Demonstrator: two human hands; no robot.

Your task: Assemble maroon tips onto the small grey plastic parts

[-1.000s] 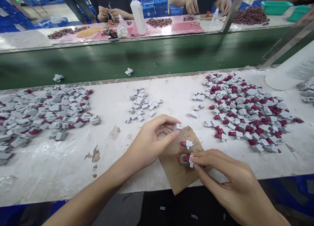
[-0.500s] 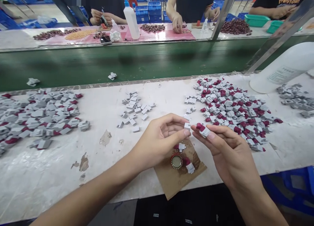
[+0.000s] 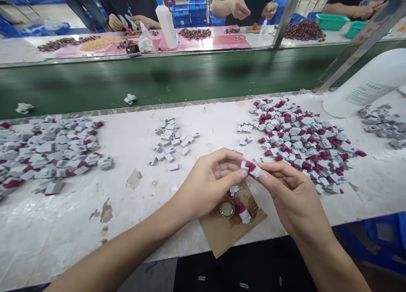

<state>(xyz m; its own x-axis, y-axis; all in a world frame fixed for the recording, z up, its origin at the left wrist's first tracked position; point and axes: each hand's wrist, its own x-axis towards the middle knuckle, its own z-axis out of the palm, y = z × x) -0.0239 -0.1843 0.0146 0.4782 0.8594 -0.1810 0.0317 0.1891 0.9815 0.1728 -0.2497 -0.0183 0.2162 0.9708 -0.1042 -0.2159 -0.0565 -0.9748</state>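
Near edge of the white-covered tabletop (image 3: 127, 224): a square of brown cardboard (image 3: 218, 237), one corner appearing to jut past the edge. On it sat a round, crimped metal cap (image 3: 220, 211), glossy inside; liquid likely, not certain. Just to its right lay a maroon-and-grey plastic piece (image 3: 245, 217); a second, partly hidden grey piece (image 3: 234, 190) lay on the cap's far side.

Above the cardboard's far corner, the left hand (image 3: 211, 182) pinched a small light-grey plastic block (image 3: 244, 165) between thumb and forefinger. The right hand (image 3: 290, 190) had a similarly narrow grip on a maroon-and-light-grey plastic part (image 3: 255, 171), maroon end toward the block; contact could not be resolved. Judged best for bringing the two together: ends in line, fingertips clear of the joint, straight pressure without twist.

Farther back: mixed heaps of grey and maroon parts toward the tabletop's right (image 3: 298, 135) and left edges. Near the far edge, right: a large white plastic bottle (image 3: 364, 86), contents not visible.

Past that edge, a green belt (image 3: 190, 80) carried two loose grey pieces (image 3: 130, 98). Beyond: a white squeeze bottle with blue nozzle (image 3: 167, 29), fill level unreadable; two green plastic trays (image 3: 332, 22), contents hidden.
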